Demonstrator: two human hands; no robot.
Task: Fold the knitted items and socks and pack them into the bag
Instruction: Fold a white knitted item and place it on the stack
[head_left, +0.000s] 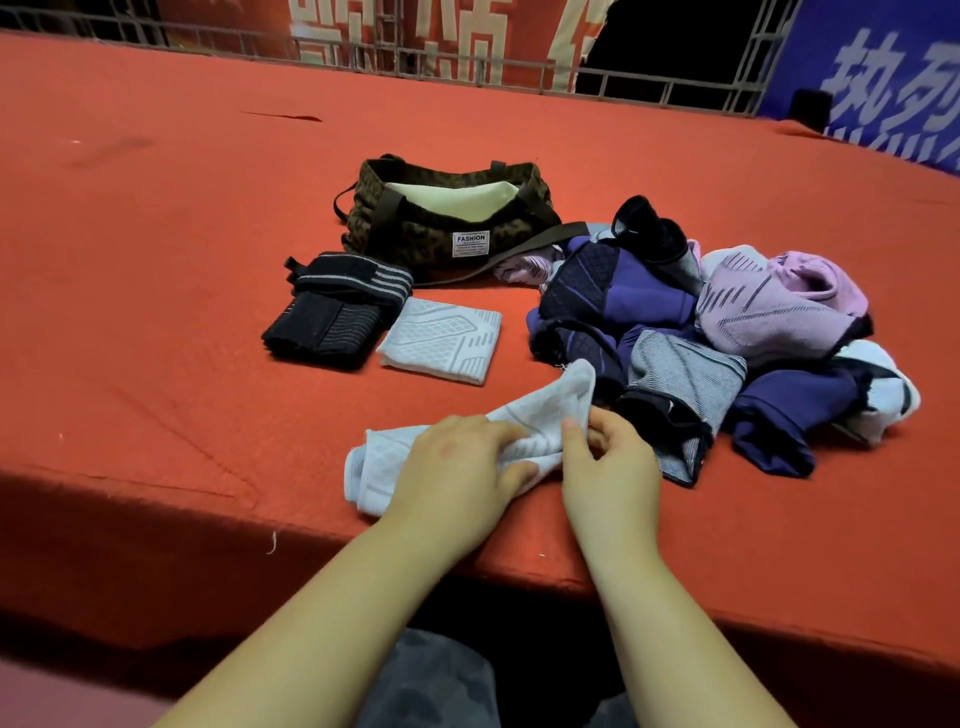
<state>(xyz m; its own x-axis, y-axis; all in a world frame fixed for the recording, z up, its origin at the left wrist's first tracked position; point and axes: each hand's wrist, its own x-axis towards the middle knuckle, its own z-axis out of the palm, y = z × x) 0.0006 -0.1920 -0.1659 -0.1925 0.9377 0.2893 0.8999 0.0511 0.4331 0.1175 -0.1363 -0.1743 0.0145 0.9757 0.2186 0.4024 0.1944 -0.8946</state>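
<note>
A white knitted item (545, 410) lies stretched near the table's front edge. My left hand (457, 467) pinches its middle, and my right hand (608, 462) grips it just to the right. Behind them a folded white knit (441, 338) and a folded black striped knit (332, 312) lie side by side. The camouflage bag (415, 234) with a FASHION label stands open behind those, showing its pale lining. A loose pile of purple, pink, grey and white knits (701, 332) sits to the right, touching the bag's strap.
The red cloth table (156, 260) stretches wide to the left and back. A metal railing (467, 62) and red and blue banners run along the far side. The table's front edge (208, 493) drops just under my wrists.
</note>
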